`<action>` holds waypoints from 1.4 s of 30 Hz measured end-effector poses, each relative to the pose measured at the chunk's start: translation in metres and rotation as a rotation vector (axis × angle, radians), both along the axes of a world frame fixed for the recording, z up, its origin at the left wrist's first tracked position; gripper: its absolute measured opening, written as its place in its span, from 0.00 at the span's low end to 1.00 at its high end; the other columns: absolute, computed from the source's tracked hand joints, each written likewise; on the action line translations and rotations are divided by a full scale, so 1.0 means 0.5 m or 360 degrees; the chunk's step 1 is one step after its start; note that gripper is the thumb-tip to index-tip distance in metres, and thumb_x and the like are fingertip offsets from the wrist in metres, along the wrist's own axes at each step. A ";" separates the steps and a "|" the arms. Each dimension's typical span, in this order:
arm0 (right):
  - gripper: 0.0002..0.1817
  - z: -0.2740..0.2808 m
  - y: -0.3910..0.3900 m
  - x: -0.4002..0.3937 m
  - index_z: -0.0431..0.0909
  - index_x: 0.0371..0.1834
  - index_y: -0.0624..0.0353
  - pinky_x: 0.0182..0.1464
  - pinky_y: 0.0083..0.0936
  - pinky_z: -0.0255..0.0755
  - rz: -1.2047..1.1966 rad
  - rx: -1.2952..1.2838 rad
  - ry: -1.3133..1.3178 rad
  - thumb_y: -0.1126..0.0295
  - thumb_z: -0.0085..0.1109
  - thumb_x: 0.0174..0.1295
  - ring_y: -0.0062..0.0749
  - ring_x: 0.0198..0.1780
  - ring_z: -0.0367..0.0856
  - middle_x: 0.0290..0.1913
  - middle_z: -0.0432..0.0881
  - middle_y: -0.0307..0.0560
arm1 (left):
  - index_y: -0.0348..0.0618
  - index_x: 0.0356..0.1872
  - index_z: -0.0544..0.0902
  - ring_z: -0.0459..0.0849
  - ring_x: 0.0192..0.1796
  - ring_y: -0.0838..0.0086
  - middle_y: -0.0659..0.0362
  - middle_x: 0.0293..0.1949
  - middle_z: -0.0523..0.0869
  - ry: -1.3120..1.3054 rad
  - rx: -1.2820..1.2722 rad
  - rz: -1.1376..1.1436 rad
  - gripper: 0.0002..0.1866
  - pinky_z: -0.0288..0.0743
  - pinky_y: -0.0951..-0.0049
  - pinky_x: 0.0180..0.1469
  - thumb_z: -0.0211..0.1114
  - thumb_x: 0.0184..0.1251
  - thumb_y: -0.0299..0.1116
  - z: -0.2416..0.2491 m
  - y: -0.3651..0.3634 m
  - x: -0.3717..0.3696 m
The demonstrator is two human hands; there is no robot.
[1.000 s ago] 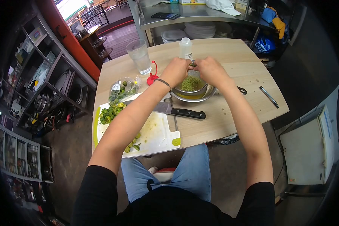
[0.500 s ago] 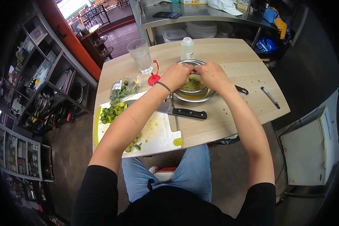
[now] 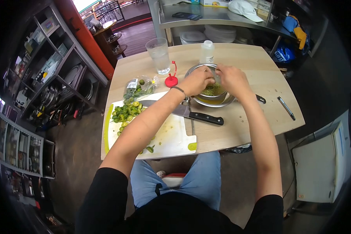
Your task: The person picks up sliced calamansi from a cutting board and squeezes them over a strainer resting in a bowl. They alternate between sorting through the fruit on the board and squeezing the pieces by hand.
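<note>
Over a metal strainer set in a steel bowl, my left hand has its fingers curled downward. What they hold, if anything, is hidden. My right hand hangs over the right side of the strainer, fingers bent together; its fingertips' contents cannot be made out. Green pulp and seeds lie in the strainer, with yellowish liquid in the bowl beneath. Left of the bowl, cut green citrus pieces are piled on a white cutting board, partly hidden by my left forearm. A black-handled knife lies across the board's edge.
A bag of small green citrus, a water glass, a red squeeze cap and an uncapped plastic bottle stand around the bowl. At the right lies a pen. Behind is a steel counter with a phone.
My hands, which met over the strainer, have moved slightly apart, the left one dipping lower toward the pulp. The whole view has shifted a little.
</note>
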State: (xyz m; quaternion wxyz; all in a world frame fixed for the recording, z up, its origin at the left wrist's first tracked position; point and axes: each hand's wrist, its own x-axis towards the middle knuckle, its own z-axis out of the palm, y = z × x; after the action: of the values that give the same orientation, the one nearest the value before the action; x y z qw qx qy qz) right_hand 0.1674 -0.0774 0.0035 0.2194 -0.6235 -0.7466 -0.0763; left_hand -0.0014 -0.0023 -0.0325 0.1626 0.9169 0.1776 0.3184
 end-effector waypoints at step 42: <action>0.12 -0.091 -0.108 -0.379 0.82 0.40 0.56 0.45 0.40 0.79 0.0906 -0.0629 -0.0218 0.69 0.64 0.52 0.46 0.45 0.83 0.41 0.81 0.49 | 0.42 0.42 0.84 0.82 0.48 0.57 0.53 0.43 0.84 0.0818 -0.0432 0.0422 0.14 0.76 0.62 0.53 0.70 0.53 0.32 -0.021 -0.272 -0.465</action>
State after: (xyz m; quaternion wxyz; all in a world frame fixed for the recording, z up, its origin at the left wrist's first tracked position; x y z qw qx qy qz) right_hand -0.0221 -0.1314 -0.0421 0.0564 -0.4141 -0.9038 0.0922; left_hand -0.2338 -0.1384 -0.0429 0.1903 0.9061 0.3716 0.0682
